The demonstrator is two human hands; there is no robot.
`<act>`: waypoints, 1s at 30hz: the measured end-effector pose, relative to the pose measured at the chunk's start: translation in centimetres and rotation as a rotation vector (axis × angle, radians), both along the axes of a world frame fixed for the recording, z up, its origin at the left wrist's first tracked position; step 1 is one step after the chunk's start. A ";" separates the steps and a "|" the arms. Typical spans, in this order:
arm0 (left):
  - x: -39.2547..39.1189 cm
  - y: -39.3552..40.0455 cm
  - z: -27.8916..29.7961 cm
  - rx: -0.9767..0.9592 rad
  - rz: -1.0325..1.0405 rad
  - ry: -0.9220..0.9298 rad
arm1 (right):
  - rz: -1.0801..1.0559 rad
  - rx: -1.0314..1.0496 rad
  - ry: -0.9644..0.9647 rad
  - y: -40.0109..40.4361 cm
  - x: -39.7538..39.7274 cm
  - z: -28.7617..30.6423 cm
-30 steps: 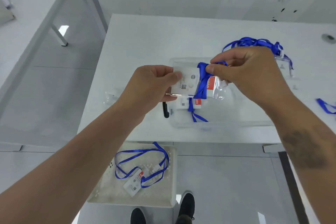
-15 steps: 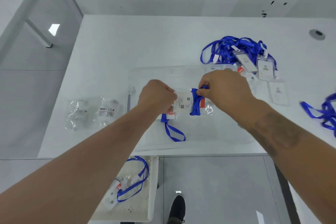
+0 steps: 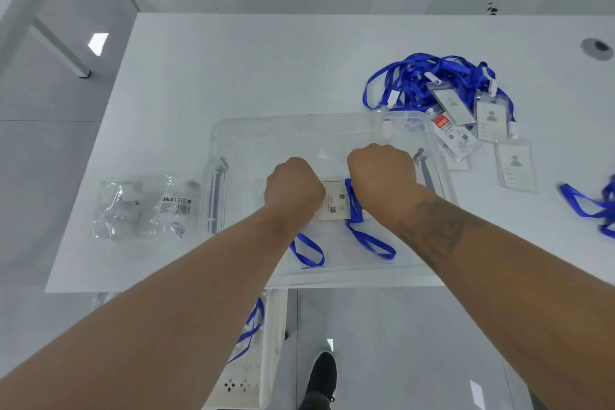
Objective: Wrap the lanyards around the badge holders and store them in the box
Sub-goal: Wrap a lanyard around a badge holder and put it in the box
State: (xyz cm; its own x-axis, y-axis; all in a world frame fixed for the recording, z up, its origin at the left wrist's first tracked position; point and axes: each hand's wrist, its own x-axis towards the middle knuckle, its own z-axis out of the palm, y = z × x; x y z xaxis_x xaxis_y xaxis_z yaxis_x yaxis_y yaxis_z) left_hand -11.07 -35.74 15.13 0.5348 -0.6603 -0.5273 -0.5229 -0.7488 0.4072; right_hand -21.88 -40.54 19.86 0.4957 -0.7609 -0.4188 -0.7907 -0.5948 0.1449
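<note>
Hands (image 3: 294, 188) (image 3: 382, 176) inside the clear box (image 3: 429, 133), each grip curled on the lanyard-wrapped badge holder (image 3: 336, 201).

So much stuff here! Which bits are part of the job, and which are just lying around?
Part of the job:
wrapped badge holder, held by left hand and right hand
clear box
pile of unwrapped lanyards
loose badge holder

Just lying about:
plastic packaging
white tray below the table

I see the box (image 3: 332, 123) mid-bench (image 3: 266, 60), plastic bags (image 3: 146, 206) to its left, the lanyard pile (image 3: 432, 83) behind-right.
</note>
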 end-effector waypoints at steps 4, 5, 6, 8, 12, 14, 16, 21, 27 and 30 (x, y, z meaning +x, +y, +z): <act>-0.2 0.1 2.1 -0.036 -0.083 0.005 | -0.021 -0.074 -0.002 0.0 -0.2 1.4; 0.0 0.4 2.6 -0.062 -0.081 0.020 | -0.035 -0.087 -0.034 0.1 -0.4 2.0; 0.3 0.8 3.2 -0.101 -0.077 0.037 | -0.052 -0.105 -0.073 0.2 -0.5 2.5; 0.8 1.8 4.6 -0.196 -0.079 0.089 | -0.094 -0.107 -0.144 0.7 -1.0 3.7; 1.6 5.8 8.7 -0.469 0.035 0.266 | -0.186 -0.051 -0.466 3.3 -1.4 6.3; 2.3 8.6 11.0 -0.556 0.117 0.343 | -0.219 -0.008 -0.706 6.0 -1.2 7.6; 3.2 12.0 12.6 -0.599 0.200 0.443 | -0.226 0.024 -0.915 9.3 -0.7 8.2; 6.6 20.9 12.9 -0.600 0.298 0.477 | -0.226 0.093 -1.174 17.3 1.0 8.0; 10.7 28.5 7.4 -0.453 0.351 0.442 | -0.190 0.201 -1.139 24.8 3.0 3.7; 12.4 31.6 3.7 -0.385 0.374 0.418 | -0.146 0.249 -1.016 27.7 4.2 -0.3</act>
State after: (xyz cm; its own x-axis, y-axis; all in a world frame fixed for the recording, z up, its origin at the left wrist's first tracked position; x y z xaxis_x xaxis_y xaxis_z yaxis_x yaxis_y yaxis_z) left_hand 1.35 -4.15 18.84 0.5663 -0.6525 -0.5035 0.0021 -0.6098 0.7925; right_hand -17.66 -12.79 19.54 0.6114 -0.7913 -0.0109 -0.5386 -0.4060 -0.7383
